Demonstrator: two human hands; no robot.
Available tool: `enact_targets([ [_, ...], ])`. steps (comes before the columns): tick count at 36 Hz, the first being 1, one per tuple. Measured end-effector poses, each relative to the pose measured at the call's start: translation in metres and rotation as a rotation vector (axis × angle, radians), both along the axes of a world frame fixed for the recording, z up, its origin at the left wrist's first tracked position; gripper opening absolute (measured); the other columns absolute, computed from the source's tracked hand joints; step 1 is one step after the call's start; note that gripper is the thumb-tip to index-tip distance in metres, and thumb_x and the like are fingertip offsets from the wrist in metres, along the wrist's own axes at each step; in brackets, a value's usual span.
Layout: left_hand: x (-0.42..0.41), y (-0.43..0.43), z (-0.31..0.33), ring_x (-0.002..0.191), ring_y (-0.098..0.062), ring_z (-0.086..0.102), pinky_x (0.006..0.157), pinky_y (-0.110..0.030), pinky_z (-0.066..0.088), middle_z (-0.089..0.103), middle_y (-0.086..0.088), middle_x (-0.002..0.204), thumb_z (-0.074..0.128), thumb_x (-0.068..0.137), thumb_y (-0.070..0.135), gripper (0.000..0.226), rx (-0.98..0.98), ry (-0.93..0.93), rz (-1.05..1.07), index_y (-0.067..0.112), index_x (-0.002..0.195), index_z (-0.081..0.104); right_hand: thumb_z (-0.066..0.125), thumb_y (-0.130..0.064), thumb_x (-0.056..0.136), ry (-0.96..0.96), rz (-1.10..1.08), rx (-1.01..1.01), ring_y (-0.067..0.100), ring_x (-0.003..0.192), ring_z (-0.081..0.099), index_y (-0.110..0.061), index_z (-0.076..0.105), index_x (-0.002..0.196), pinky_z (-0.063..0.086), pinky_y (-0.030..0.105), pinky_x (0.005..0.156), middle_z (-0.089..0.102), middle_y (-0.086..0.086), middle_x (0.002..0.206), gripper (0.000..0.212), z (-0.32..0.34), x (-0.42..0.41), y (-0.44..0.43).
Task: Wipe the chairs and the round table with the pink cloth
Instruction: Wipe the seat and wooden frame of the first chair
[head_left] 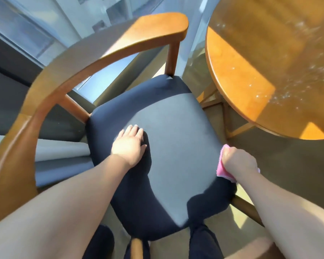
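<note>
A wooden chair (51, 101) with a curved backrest and a dark padded seat (176, 139) fills the middle of the head view. My left hand (130, 143) lies flat on the seat's left part, fingers together and holding nothing. My right hand (238, 161) is at the seat's right edge, closed around the pink cloth (223, 170), which is pressed against that edge. The round wooden table (238, 81) stands to the upper right, with specks or droplets glinting on its top.
A glass wall or window (45, 28) runs behind the chair. The table's legs (230, 128) stand close to the seat's right side. Beige floor (288, 165) shows under the table. My dark-trousered legs (204, 243) are at the seat's near edge.
</note>
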State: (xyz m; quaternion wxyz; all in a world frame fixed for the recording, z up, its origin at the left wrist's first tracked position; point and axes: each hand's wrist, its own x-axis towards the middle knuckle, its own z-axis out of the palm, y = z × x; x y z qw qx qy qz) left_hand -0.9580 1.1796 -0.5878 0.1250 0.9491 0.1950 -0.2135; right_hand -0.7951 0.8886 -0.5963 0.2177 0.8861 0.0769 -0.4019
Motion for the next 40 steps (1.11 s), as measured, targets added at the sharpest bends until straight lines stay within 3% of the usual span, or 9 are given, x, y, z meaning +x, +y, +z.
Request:
enact_targets([
  [8,-0.030,-0.028,0.126,0.096,-0.024,0.059,0.081,-0.034,0.048,0.061,-0.003,0.099,0.041,0.097,0.023,0.024,0.086,0.051,0.143,0.013,0.100,0.062,0.045,-0.002,0.081,-0.092,0.254,0.450,0.036,0.083,0.066,-0.014,0.049,0.103,0.055,0.043,0.066,0.064,0.011,0.092,0.025,0.095,-0.002,0.013],
  [11,-0.045,-0.047,0.184,0.088,-0.025,0.059,0.072,-0.031,0.045,0.058,-0.003,0.090,0.041,0.097,0.020,0.017,0.072,-0.007,0.299,0.011,0.087,0.052,0.029,-0.020,0.102,-0.014,0.189,0.640,0.035,0.100,0.063,-0.008,0.054,0.123,0.050,0.040,0.084,0.064,0.015,0.111,0.035,0.158,-0.003,0.036],
  [17,-0.071,-0.092,0.284,0.064,-0.022,0.048,0.060,-0.037,0.034,0.040,0.001,0.061,0.040,0.099,0.038,0.046,-0.042,-0.201,0.538,0.014,0.061,0.035,0.023,-0.051,0.100,0.183,0.113,1.047,0.027,0.098,0.056,-0.016,0.062,0.105,0.038,0.036,0.083,0.065,0.009,0.108,0.052,0.262,-0.020,0.073],
  [23,-0.095,-0.149,0.350,0.083,-0.004,0.055,0.074,-0.030,0.050,0.057,0.016,0.090,0.045,0.093,0.050,0.026,-0.228,-0.414,0.614,0.028,0.099,0.058,0.028,-0.056,0.099,0.337,0.204,1.271,0.007,0.086,0.059,-0.030,0.060,0.083,0.042,0.022,0.074,0.062,-0.014,0.085,0.044,0.342,-0.059,0.085],
  [26,-0.113,-0.174,0.367,0.097,-0.001,0.053,0.085,-0.025,0.047,0.055,0.021,0.108,0.050,0.090,0.053,0.039,-0.227,-0.517,0.674,0.033,0.124,0.049,0.030,-0.052,0.101,0.371,0.302,1.315,0.012,0.087,0.060,-0.028,0.059,0.087,0.037,0.016,0.064,0.061,-0.012,0.086,0.040,0.364,-0.088,0.084],
  [31,-0.156,-0.213,0.386,0.085,0.000,0.055,0.076,-0.020,0.046,0.057,0.021,0.091,0.057,0.090,0.042,0.022,-0.233,-0.650,0.825,0.031,0.108,0.055,0.035,-0.056,0.096,0.507,0.334,1.240,0.032,0.083,0.061,-0.030,0.053,0.094,0.048,0.034,0.038,0.059,-0.002,0.091,0.032,0.384,-0.143,0.068],
  [34,-0.186,-0.241,0.393,0.084,-0.004,0.055,0.075,-0.026,0.046,0.056,0.017,0.088,0.052,0.093,0.036,0.008,-0.160,-0.680,0.905,0.034,0.092,0.060,0.042,-0.044,0.098,0.627,0.419,1.252,0.028,0.097,0.062,-0.036,0.046,0.114,0.059,0.049,0.067,0.062,0.001,0.115,0.018,0.389,-0.172,0.046],
  [36,-0.206,-0.264,0.398,0.083,-0.003,0.055,0.076,-0.029,0.047,0.054,0.015,0.088,0.049,0.094,0.036,0.012,-0.120,-0.692,0.965,0.034,0.087,0.059,0.043,-0.032,0.099,0.700,0.555,1.228,0.018,0.114,0.055,-0.039,0.029,0.141,0.050,0.041,0.096,0.051,-0.006,0.131,0.045,0.391,-0.187,0.034],
  [40,-0.239,-0.312,0.404,0.083,-0.004,0.055,0.075,-0.032,0.050,0.055,0.013,0.091,0.045,0.097,0.035,0.017,-0.080,-0.674,1.064,0.028,0.093,0.059,0.047,-0.017,0.095,0.807,0.818,1.147,0.008,0.096,0.059,-0.033,0.049,0.126,0.047,0.018,0.081,0.062,-0.008,0.114,0.035,0.403,-0.215,0.008],
])
